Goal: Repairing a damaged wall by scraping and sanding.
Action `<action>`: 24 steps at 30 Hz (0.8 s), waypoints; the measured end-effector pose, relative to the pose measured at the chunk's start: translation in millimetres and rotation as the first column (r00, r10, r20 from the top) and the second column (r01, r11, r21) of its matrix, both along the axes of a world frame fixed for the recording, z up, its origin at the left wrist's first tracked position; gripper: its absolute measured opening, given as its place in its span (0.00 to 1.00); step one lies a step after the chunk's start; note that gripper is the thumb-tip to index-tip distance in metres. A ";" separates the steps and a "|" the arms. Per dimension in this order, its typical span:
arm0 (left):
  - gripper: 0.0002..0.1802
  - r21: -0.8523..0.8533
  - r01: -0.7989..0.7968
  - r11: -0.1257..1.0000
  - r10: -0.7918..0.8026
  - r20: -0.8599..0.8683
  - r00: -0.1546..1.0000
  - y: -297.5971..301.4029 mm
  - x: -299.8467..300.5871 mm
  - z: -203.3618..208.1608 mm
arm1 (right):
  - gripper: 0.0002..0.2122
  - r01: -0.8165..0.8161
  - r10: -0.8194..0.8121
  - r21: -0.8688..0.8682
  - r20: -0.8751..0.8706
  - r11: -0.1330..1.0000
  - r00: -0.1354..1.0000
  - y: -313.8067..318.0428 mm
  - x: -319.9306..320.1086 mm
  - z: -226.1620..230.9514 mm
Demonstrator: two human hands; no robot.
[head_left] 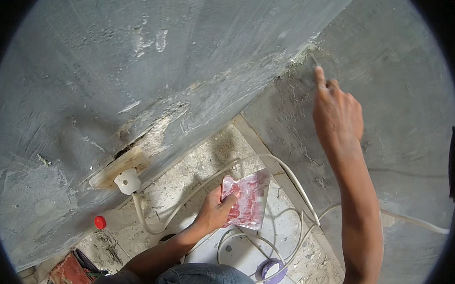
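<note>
My left hand [215, 211] grips a flat, shiny plate [253, 199] marked with red and white patches, thumb on top and fingers underneath. It is held low over the floor, near the wall corner. My right hand [338, 114] is raised to the grey wall on the right, fingers curled and index finger stretched forward. A thin tool tip [314, 59] sticks out past that fingertip, close to the crumbling corner seam [299, 58]. The rest of this tool is hidden in my hand.
A white plug [127, 181] sits in a wall socket [144, 158] on the left wall. Its white cable [289, 172] loops across the dusty floor. A red cap [100, 222], a purple-and-white round object [271, 271] and a reddish block [70, 273] are lower down.
</note>
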State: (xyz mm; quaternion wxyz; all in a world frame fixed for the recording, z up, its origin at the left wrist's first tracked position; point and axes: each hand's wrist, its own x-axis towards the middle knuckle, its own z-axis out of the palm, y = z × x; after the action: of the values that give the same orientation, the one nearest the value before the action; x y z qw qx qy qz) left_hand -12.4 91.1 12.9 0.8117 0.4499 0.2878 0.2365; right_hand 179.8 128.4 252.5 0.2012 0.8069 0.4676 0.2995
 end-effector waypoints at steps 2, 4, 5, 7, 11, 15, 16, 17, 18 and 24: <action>0.11 -0.010 0.003 1.000 -0.003 -0.008 1.000 -1.1 -0.5 -0.6 | 0.23 -0.004 0.003 -0.035 -0.025 0.999 1.000 12.2 7.0 -6.6; 0.11 -0.008 0.015 1.000 -0.015 -0.018 1.000 -0.4 -0.8 -2.0 | 0.22 0.026 -0.026 -0.019 0.029 0.999 0.999 15.4 11.3 -11.4; 0.11 -0.004 0.001 1.000 -0.001 -0.008 1.000 -0.4 -1.3 -2.8 | 0.22 0.014 -0.014 -0.019 0.016 1.000 1.000 11.2 11.9 -11.6; 0.11 -0.004 -0.017 1.000 0.017 0.008 1.000 0.8 -1.6 -4.5 | 0.23 0.055 -0.050 -0.036 0.119 0.998 0.992 -1.9 10.6 -8.2; 0.10 -0.024 -0.038 0.999 0.039 0.031 0.999 4.3 -2.7 -4.7 | 0.23 0.110 -0.104 -0.053 0.104 0.992 0.989 -26.5 0.0 0.9; 0.10 0.106 -0.055 0.993 0.050 0.052 0.997 1.4 0.7 -1.6 | 0.24 0.037 -0.037 -0.003 0.037 0.999 0.999 -13.8 4.0 -1.6; 0.10 0.077 -0.060 0.995 0.058 0.034 0.998 0.7 0.9 -1.3 | 0.24 -0.027 0.027 0.007 0.033 1.000 0.999 -5.6 8.1 -4.7; 0.10 0.030 -0.014 0.999 0.013 0.015 1.000 -0.2 0.2 -1.3 | 0.24 -0.038 0.038 0.009 0.000 0.999 0.999 1.1 12.5 -6.6; 0.10 0.001 0.032 0.999 -0.032 0.006 0.999 -0.6 -0.5 -1.5 | 0.24 -0.037 0.037 0.009 -0.005 0.999 0.999 3.1 15.4 -8.8; 0.09 -0.046 -0.017 0.999 0.020 0.066 0.998 1.4 -0.7 -3.7 | 0.25 0.063 -0.064 0.016 0.050 0.998 0.997 -27.2 8.7 -8.5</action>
State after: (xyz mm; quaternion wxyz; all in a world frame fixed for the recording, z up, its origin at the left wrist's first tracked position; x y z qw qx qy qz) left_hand -13.2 92.5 9.2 0.8285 0.4207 0.2703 0.2522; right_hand 188.4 101.2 244.1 0.2165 0.8150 0.4343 0.3166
